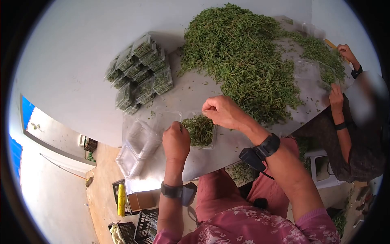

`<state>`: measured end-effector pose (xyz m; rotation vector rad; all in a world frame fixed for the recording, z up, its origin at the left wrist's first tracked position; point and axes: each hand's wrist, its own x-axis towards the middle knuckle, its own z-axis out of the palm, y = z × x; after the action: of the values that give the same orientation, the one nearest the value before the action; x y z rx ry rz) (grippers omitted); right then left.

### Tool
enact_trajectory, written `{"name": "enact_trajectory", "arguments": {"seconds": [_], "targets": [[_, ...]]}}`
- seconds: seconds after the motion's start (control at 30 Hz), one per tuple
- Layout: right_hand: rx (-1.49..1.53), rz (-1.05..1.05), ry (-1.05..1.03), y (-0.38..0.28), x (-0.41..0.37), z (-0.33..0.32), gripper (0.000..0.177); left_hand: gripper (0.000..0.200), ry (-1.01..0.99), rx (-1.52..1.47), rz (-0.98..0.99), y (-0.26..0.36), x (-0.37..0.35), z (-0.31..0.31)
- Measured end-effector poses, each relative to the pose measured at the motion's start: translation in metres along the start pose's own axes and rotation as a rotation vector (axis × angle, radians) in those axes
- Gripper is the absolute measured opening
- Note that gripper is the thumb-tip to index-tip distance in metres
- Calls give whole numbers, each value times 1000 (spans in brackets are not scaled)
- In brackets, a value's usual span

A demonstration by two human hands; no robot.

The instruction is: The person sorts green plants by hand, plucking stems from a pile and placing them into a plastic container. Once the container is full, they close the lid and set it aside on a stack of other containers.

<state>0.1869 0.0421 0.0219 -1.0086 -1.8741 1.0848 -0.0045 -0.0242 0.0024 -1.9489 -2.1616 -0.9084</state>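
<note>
An open clear plastic box (209, 145) filled with green sprigs (199, 131) lies on the table in front of me, its lid (168, 118) folded back. My left hand (176, 140) is closed at the box's left edge; what its fingers hold, if anything, is hidden. My right hand (221, 110) is pinched over the box's upper right corner, and anything between the fingertips is too small to make out. Just beyond the right hand rises a large heap of green sprigs (239, 53). Empty clear boxes (140, 144) are stacked left of my left hand.
Closed, filled boxes (142, 73) are piled at the table's back left. At the right, a co-worker's hands (336, 97) are near more greens (325, 61) and a yellow-handled tool (330, 44). Black crates (146, 223) stand on the floor below left.
</note>
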Motion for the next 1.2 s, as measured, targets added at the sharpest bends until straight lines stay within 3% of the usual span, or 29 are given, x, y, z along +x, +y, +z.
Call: {"name": "enact_trajectory", "arguments": {"seconds": [0.07, 0.4, 0.6, 0.7, 0.87, 1.1, 1.2], "targets": [[-2, 2, 10, -2, -2, -2, 15, 9, -81, 67, 8, -1, -1, 3], [12, -71, 35, 6, 0, -6, 16, 14, -45, -306, 110, 7, 7, -16], [5, -81, 77, 4, -1, -17, 16, 13, -178, -255, 157, 1, 11, 10], [16, -107, 89, 9, 1, -17, 16, 9, -183, -177, 273, -5, 13, 20], [22, -73, 133, 7, 2, -33, 16, 6, -312, 90, 293, 1, 12, 30], [-193, -20, 553, 19, -5, -99, 10, 8, -395, 137, 374, 8, 12, 31], [-328, 32, 578, 23, -13, -112, 7, 9, -403, 111, 390, 6, 12, 28]]}}
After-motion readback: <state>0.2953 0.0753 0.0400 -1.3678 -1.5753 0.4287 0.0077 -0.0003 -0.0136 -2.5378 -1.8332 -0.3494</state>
